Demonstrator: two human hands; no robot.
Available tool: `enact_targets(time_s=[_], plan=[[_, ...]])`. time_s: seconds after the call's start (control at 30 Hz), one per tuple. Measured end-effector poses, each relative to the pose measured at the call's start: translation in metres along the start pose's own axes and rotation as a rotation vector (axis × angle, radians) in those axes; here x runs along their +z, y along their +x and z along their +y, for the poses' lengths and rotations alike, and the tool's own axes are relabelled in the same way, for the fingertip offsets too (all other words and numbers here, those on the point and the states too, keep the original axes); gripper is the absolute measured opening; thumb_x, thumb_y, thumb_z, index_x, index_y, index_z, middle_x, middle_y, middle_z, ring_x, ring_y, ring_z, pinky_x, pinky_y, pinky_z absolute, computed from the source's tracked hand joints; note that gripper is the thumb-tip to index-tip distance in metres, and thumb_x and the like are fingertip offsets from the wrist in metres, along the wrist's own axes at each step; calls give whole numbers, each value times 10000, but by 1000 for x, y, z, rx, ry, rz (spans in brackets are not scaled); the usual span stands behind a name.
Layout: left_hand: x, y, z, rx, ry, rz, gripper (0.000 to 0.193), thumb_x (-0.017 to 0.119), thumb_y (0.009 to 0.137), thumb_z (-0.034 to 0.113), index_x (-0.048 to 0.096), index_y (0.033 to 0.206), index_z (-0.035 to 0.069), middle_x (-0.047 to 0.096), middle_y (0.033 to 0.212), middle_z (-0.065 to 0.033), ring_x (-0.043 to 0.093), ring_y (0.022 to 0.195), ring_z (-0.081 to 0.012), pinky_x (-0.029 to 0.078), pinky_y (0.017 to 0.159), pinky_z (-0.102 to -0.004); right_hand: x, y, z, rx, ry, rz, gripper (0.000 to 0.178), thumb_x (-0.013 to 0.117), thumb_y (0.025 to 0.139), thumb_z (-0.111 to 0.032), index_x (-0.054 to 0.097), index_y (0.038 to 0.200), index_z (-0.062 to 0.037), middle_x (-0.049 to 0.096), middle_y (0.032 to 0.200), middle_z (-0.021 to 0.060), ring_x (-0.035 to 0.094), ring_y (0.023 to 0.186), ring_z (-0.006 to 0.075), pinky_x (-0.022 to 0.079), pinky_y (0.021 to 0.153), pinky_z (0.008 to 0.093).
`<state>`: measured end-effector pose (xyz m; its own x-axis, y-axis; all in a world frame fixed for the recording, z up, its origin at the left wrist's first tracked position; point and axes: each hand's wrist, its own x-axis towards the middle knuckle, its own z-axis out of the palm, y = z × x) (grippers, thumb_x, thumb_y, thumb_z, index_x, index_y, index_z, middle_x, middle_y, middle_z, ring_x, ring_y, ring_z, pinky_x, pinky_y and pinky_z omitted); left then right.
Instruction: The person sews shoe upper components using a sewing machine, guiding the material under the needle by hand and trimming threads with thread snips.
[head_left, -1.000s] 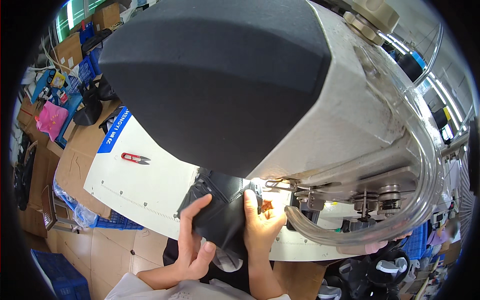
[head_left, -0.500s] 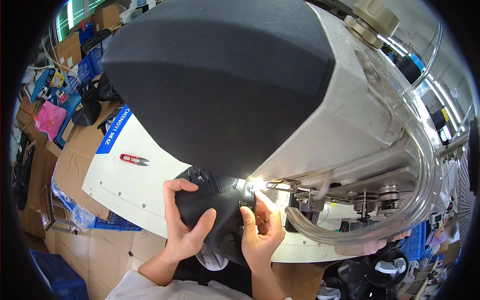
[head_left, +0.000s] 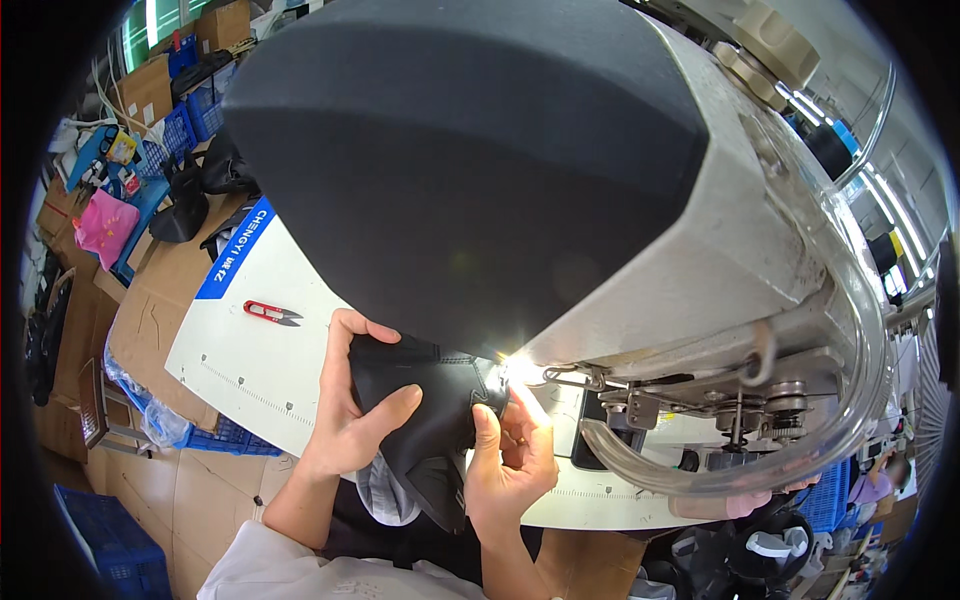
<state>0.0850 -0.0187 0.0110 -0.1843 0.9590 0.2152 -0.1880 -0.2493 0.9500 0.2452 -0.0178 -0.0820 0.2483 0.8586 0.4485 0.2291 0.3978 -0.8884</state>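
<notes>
A black leather shoe upper (head_left: 428, 405) with stitched seams lies under the lit needle area of a sewing machine (head_left: 460, 180). On its left side, my left hand (head_left: 352, 420) grips the leather, thumb on top and fingers curled over the far edge. My right hand (head_left: 512, 455) pinches the right edge between thumb and fingers, its index fingertip close to the bright light. Grey lining (head_left: 385, 492) shows under the near part, which hangs over the table's front edge. The machine's head hides the needle.
Red-handled thread snips (head_left: 272, 313) lie on the white machine table (head_left: 235, 365). Right of my hands are a dark phone-like object (head_left: 592, 440) and a clear curved tube (head_left: 690, 485). Black shoes (head_left: 182, 205) stand on cardboard at the left; a blue crate (head_left: 115, 545) is on the floor.
The shoe upper has turned, its near end swinging down between my hands and its ridged far part going out of sight. Both hands moved slightly left with it, keeping their grip.
</notes>
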Motion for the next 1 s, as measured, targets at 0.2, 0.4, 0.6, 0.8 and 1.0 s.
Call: enact_targets(time_s=[0.2, 0.4, 0.6, 0.8, 1.0], plan=[[0, 0, -1, 150, 173, -55, 466, 630, 765, -48, 385, 1150, 46, 460, 1053, -93, 493, 972, -135, 438, 852, -266, -8, 0, 36, 42, -45, 22, 361, 718, 869, 7, 606, 1211, 28, 622, 882, 40, 597, 759, 63, 497, 650, 176], [-5, -2, -8, 206, 172, -90, 459, 633, 768, -34, 378, 1143, 38, 444, 1055, -95, 481, 969, -138, 430, 845, -276, 0, 16, -48, 182, 119, 19, 355, 713, 874, 5, 607, 1212, 31, 634, 905, 49, 604, 806, 71, 511, 709, 192], [6, -24, -59, 270, 336, 76, 396, 662, 782, -11, 395, 1073, 25, 436, 1021, -94, 471, 909, -139, 415, 792, -266, -19, 27, -45, 212, 184, -63, 346, 696, 877, 30, 607, 1212, 28, 635, 933, 56, 609, 837, 86, 510, 768, 208], [57, -80, -59, 483, 657, 217, 497, 839, 739, 65, 412, 983, -6, 404, 952, -72, 414, 758, -121, 359, 619, -219, -67, 63, -8, 389, 179, -410, 270, 655, 902, -32, 613, 1168, -18, 652, 1022, 56, 590, 945, 129, 457, 881, 266], [64, -81, -63, 462, 547, 163, 460, 814, 761, 22, 411, 981, -2, 411, 943, -57, 415, 693, -98, 359, 566, -216, -70, 68, -11, 445, 188, -427, 259, 658, 907, -39, 608, 1160, -22, 651, 1010, 54, 589, 935, 120, 456, 879, 263]])
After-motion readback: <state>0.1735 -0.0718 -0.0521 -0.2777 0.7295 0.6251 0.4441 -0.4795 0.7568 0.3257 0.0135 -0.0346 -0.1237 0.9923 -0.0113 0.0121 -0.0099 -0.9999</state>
